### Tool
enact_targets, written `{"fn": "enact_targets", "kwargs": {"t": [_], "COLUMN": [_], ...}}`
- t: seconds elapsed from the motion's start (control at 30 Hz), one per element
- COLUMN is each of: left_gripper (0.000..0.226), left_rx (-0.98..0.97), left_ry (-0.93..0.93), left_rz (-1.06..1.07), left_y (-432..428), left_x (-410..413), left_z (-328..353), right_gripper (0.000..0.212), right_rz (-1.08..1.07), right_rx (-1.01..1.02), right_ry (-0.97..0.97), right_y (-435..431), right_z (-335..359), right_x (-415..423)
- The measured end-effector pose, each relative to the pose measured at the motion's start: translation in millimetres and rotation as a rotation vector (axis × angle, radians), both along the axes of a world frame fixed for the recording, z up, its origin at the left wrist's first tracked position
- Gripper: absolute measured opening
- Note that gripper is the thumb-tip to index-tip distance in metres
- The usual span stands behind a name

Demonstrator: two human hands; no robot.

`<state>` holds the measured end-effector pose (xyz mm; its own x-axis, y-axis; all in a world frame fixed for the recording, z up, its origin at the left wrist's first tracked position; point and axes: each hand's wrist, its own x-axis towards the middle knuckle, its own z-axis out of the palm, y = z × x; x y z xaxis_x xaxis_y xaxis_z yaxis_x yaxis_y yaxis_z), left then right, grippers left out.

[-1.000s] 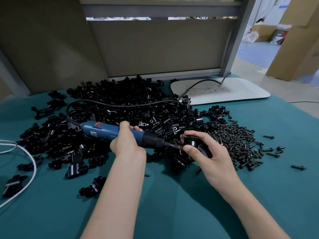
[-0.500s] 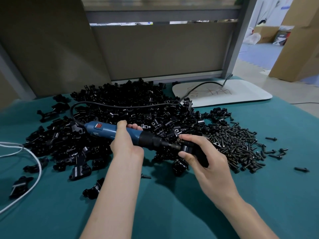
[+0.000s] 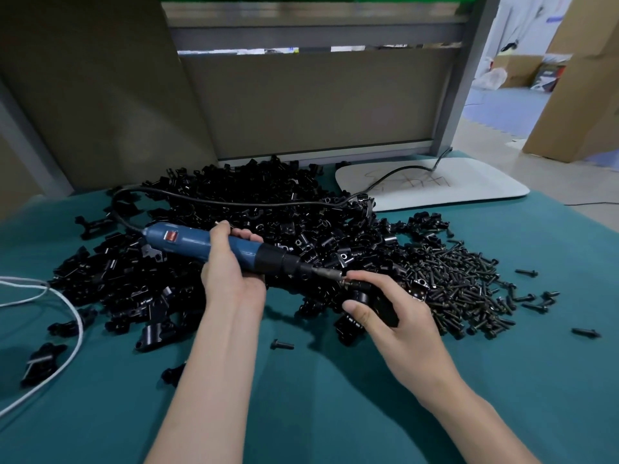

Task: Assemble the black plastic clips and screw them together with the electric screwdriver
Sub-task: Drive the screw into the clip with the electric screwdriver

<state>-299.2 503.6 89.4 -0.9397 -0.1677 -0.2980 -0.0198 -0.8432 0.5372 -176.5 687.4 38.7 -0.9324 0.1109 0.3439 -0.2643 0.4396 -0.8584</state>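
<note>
Left hand (image 3: 231, 272) grips the electric screwdriver (image 3: 187, 241), forearm pointing 1 o'clock. Right hand (image 3: 398, 323) pinches a black clip (image 3: 378, 306), forearm pointing 11 o'clock.

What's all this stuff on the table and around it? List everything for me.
cloth: one, teal, covering the table
clips: big heap, black, middle of cloth
screws: heap plus strays, dark, right of clips
screwdriver: one, blue and black, in left hand
held clip: one, black, at screwdriver's tip
cord: one, black, across the clips
cable: one, white, left edge
board: one, white, far right
partition: one, grey-brown, behind
boxes: at least two, brown, beyond the table
left hand: grips the screwdriver
right hand: holds the held clip
</note>
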Motion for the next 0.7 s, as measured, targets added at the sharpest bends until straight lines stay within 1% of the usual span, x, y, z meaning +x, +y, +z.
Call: {"fn": "enact_targets", "kwargs": {"t": [0.3, 0.47, 0.7], "left_gripper": [0.021, 0.017, 0.017], "left_rx": [-0.03, -0.047, -0.047], "left_ry": [-0.023, -0.033, -0.045], "left_rz": [-0.015, -0.026, -0.026], "left_y": [-3.2, 1.5, 5.6], "left_x": [-0.8, 0.1, 1.3], "left_z": [-2.2, -3.5, -7.3], "right_gripper": [0.033, 0.034, 0.034], "right_rz": [0.038, 0.025, 0.004], "right_rx": [-0.054, -0.074, -0.081], "right_ry": [-0.098, -0.092, -0.092], "right_y": [1.3, 2.3, 3.2], "right_z": [0.7, 0.6, 1.8], "right_x": [-0.7, 0.9, 0.1]}}
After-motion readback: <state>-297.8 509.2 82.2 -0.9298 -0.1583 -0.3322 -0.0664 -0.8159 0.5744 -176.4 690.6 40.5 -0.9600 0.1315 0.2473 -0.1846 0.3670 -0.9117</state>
